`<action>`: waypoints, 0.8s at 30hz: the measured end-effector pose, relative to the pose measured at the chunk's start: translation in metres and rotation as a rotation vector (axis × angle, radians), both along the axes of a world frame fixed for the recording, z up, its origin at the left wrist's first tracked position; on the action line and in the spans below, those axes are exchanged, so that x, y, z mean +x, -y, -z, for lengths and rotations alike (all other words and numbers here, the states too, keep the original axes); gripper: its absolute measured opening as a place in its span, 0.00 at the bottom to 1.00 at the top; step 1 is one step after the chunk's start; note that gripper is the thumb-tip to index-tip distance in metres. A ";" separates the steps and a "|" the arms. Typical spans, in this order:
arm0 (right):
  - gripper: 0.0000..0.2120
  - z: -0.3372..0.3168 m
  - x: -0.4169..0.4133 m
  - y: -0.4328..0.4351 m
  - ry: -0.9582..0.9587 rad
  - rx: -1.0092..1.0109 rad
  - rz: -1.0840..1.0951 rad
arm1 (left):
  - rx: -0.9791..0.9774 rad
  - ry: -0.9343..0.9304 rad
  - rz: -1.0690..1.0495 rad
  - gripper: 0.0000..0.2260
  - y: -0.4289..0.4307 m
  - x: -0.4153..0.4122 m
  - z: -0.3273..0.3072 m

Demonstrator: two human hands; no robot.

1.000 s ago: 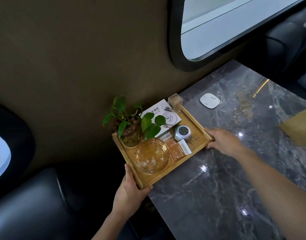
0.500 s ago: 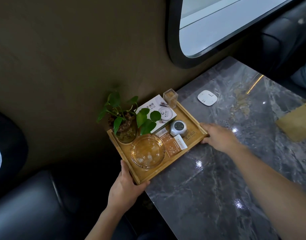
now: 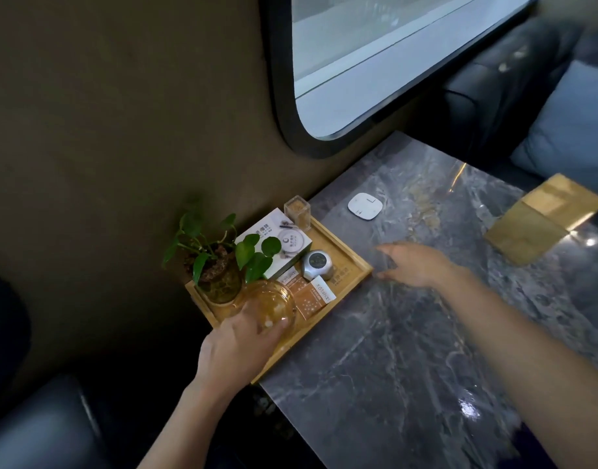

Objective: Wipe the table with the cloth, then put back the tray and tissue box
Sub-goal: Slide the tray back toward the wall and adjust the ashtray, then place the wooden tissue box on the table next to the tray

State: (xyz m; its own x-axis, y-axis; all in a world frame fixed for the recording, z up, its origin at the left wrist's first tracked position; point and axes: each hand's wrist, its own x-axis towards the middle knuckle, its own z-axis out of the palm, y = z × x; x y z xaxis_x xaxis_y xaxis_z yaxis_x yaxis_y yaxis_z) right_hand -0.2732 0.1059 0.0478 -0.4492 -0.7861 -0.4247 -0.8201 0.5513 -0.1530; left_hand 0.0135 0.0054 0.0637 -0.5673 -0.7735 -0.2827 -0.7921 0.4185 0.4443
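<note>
The wooden tray [image 3: 345, 248] lies on the grey marble table [image 3: 409, 350], in the corner by the wall. It carries a potted plant [image 3: 216, 262], a white box [image 3: 280, 242], a silver round device [image 3: 316, 264], small orange packets and a glass ashtray [image 3: 267, 299]. My left hand [image 3: 236, 346] reaches over the tray's near end, fingers curled on the ashtray's near rim. My right hand [image 3: 416, 264] is off the tray, open and blurred, just right of its edge above the table. A golden-brown box [image 3: 541, 218], possibly the tissue box, sits at the far right. No cloth shows.
A white square pad [image 3: 364, 205] lies on the table beyond the tray. The brown wall and a dark-framed window [image 3: 392, 62] border the table's far side. Black seats [image 3: 37, 434] stand at lower left and upper right, with a blue cushion [image 3: 575, 126].
Both hands have let go of the tray, which now rests on the table. My left hand has moved onto the ashtray; my right hand has drawn back to the right.
</note>
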 end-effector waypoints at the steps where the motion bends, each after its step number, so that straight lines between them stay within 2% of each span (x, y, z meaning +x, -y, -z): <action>1: 0.25 -0.004 -0.003 -0.006 -0.001 -0.010 0.022 | -0.018 -0.012 0.041 0.25 -0.002 -0.012 -0.002; 5: 0.24 -0.020 -0.018 -0.036 -0.047 -0.046 0.121 | -0.077 -0.064 0.240 0.25 -0.008 -0.072 -0.006; 10: 0.31 -0.042 -0.039 -0.083 -0.085 -0.137 0.250 | -0.067 -0.079 0.468 0.28 -0.017 -0.163 -0.017; 13: 0.26 -0.054 -0.058 -0.108 -0.140 -0.192 0.372 | -0.073 -0.132 0.569 0.28 -0.027 -0.221 -0.030; 16: 0.20 -0.064 -0.082 -0.128 -0.213 -0.306 0.519 | -0.076 -0.190 0.628 0.28 -0.042 -0.277 -0.043; 19: 0.19 -0.066 -0.105 -0.143 -0.254 -0.406 0.681 | -0.102 -0.242 0.677 0.27 -0.059 -0.329 -0.049; 24: 0.20 -0.050 -0.139 -0.152 -0.176 -0.597 0.972 | -0.011 -0.300 0.662 0.28 -0.090 -0.395 -0.037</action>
